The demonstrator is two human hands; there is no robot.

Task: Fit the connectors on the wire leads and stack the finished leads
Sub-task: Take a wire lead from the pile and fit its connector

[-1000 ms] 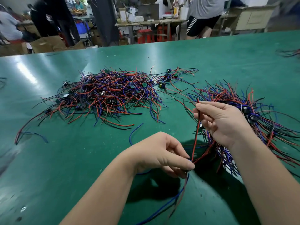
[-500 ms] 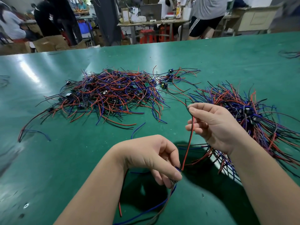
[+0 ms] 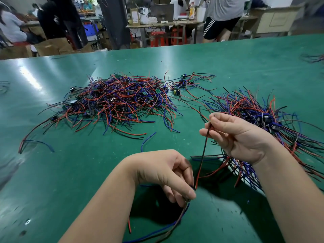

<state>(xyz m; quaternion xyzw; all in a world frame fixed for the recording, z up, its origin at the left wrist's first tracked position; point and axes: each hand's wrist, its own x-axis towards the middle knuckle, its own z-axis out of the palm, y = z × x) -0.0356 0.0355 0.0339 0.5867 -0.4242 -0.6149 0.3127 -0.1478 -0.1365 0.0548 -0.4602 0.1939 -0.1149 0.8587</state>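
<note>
**A:** What's over on the left?

**B:** At ten o'clock a loose heap (image 3: pixel 114 102) of red, blue and black leads lies on the green table (image 3: pixel 52 172), well apart from both hands.

**A:** And the hands?

**B:** The left hand (image 3: pixel 163 174), at six o'clock, has its fingers curled, with thumb and forefinger pinching the low end of the lead (image 3: pixel 202 155). Trailing wires (image 3: pixel 172 223) hang below it. I cannot tell whether a connector sits under those fingertips.

**A:** The top end?

**B:** The right hand (image 3: pixel 238 137), at three o'clock, pinches it, so the red-and-black lead runs straight between the two hands.

**A:** Any advice?

**B:** I'd keep the tension light, line the bare tip up square with the connector, and push without kinking the strand. Then I'd lay it on the fanned bundle (image 3: pixel 259 111) at two o'clock, just behind the right hand, with the ends all one way.
</note>
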